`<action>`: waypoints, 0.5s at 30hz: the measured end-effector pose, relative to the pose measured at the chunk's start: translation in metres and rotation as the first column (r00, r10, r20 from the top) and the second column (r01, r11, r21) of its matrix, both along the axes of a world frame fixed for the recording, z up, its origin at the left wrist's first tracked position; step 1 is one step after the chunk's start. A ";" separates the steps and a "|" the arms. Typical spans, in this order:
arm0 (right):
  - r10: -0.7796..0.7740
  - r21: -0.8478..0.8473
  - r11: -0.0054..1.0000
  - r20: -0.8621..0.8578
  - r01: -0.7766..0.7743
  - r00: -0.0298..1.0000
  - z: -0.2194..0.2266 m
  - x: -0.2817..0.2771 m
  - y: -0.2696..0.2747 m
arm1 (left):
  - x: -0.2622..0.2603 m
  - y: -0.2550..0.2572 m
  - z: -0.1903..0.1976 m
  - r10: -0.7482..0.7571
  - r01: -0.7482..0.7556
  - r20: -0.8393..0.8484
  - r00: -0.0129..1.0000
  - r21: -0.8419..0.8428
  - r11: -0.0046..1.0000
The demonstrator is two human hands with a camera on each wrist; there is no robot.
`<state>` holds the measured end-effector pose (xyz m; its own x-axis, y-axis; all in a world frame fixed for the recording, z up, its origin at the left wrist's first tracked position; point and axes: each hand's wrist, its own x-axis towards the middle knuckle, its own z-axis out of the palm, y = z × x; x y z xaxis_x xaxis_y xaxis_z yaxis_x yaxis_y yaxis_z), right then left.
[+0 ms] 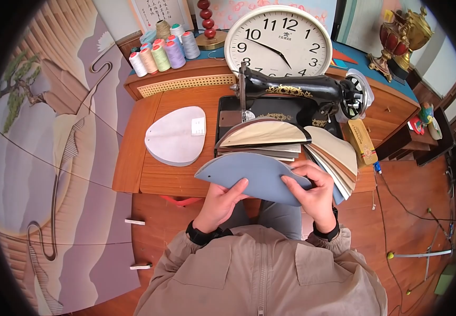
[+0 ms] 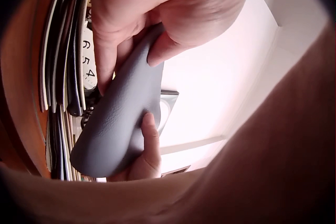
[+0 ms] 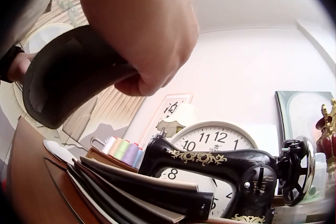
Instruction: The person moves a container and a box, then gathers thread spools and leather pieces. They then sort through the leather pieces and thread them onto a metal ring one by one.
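A blue-grey sheet (image 1: 254,174) with a curved edge is held by both hands over the table's front edge. The left hand (image 1: 221,204) grips its lower left part, thumb on the near face. At its right end the right hand (image 1: 315,194) pinches it, thumb in front and fingers behind. In the left wrist view the sheet (image 2: 118,113) bends between the left hand (image 2: 168,8) and the right hand's fingers (image 2: 150,140). The right wrist view shows the sheet's dark side (image 3: 68,71) beneath the right hand (image 3: 144,29). Behind it lie fanned stacks of sheets (image 1: 265,132), beige, brown and black.
A black sewing machine (image 1: 301,88) stands behind the stacks, with a round clock (image 1: 278,42) at the back. A pale rounded piece (image 1: 175,136) with a label lies at the left. Thread spools (image 1: 160,58) stand at the back left, a yellow box (image 1: 362,142) at the right.
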<state>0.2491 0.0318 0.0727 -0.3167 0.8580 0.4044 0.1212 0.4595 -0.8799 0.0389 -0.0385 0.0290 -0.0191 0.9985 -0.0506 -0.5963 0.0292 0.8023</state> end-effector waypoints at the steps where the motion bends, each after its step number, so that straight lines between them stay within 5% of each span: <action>1: 0.003 -0.025 1.000 -0.002 -0.003 1.000 0.001 -0.001 0.000 | 0.000 0.000 0.000 0.000 0.000 0.001 1.000 0.000 1.000; 15: 0.213 0.010 0.977 0.089 -0.215 0.973 0.000 0.004 0.007 | 0.004 0.003 -0.008 -0.024 0.031 0.113 0.993 -0.062 0.998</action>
<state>0.2531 0.0391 0.0727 -0.5271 0.7585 0.3832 0.0937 0.5001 -0.8609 0.0431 -0.0358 0.0206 0.0181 0.9933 -0.1140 -0.6805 0.0958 0.7264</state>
